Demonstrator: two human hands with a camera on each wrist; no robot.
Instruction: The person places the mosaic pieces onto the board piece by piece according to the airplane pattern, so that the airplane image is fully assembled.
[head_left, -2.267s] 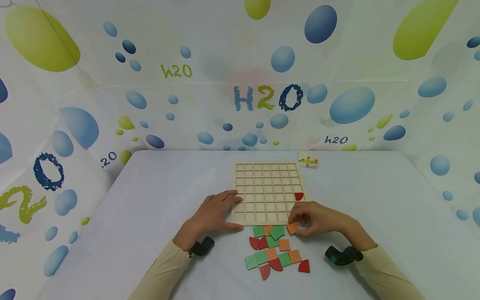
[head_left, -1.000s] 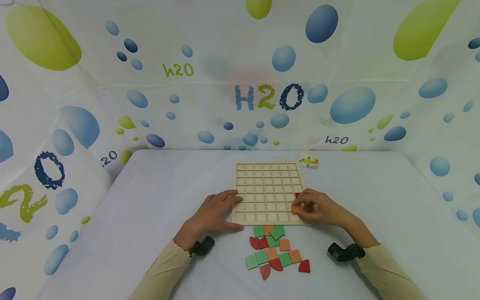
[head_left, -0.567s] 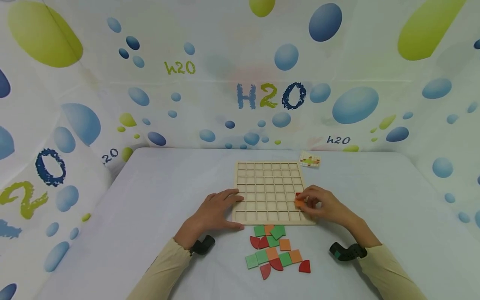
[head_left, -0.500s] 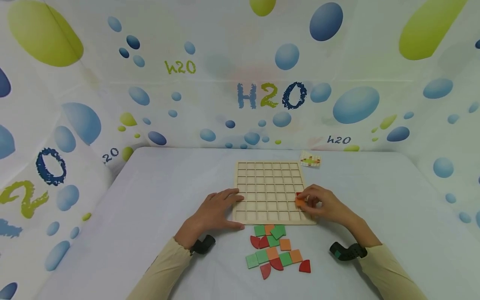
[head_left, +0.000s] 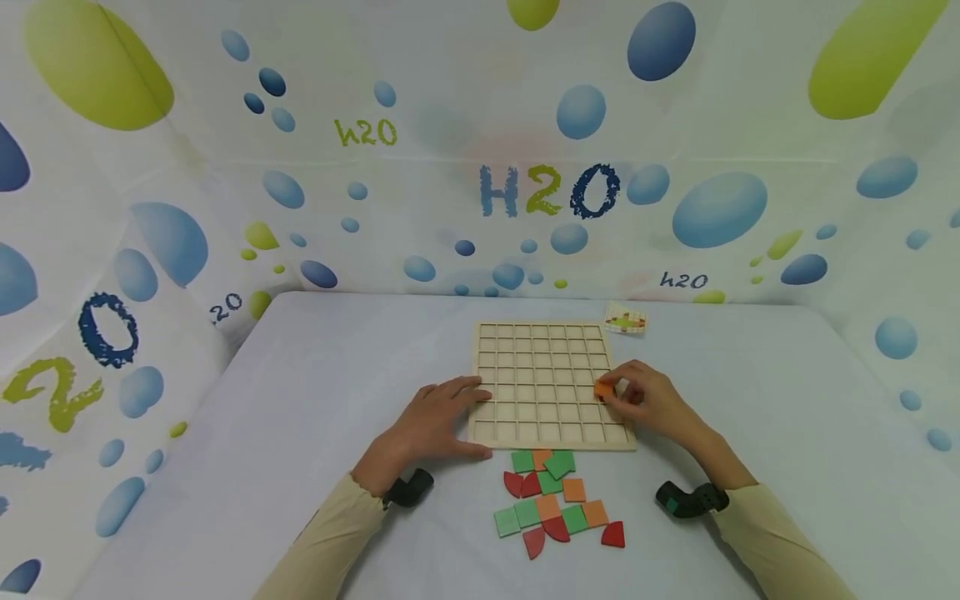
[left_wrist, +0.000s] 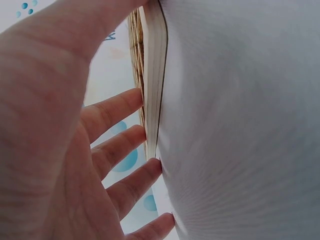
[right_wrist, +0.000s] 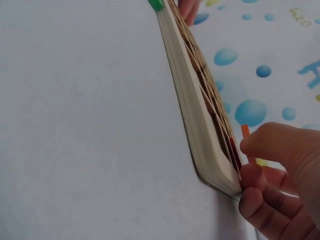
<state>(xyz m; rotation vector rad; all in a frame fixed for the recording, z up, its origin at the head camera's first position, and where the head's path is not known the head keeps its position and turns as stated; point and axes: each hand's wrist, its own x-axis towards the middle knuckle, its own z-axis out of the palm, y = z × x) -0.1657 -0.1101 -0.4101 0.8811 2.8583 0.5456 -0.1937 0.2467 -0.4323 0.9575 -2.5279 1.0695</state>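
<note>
Thumb and fingertips of the right hand (head_left: 648, 400) pinch a flat orange square tile (head_left: 603, 390) over the 3 o'clock side of a square, pale wooden grid board (head_left: 600, 447); whether the tile touches the grid cannot be told. From the right wrist, it appears held on edge, with a dark red piece (right_wrist: 235, 154) sitting in the board just beside it.

The left hand (head_left: 435, 423) grasps nothing: its fingers are spread, fingertips touching the board's rim at 9 o'clock, the thumb reaching its corner at 8 o'clock.

Loose at 6 o'clock of the board, near its rim, lie green square tiles (head_left: 527, 512), more orange squares (head_left: 573, 490) and red quarter-circle tiles (head_left: 513, 483). One green square overlaps an orange neighbour, and one red quarter-circle lies apart towards 5 o'clock.

Just beyond the board at 2 o'clock is a small printed card (head_left: 626, 320). Board, tiles and card all rest on a white tablecloth (head_left: 337, 358). Both arms wear beige sleeves (head_left: 322, 533) and black wrist devices (head_left: 412, 488).
</note>
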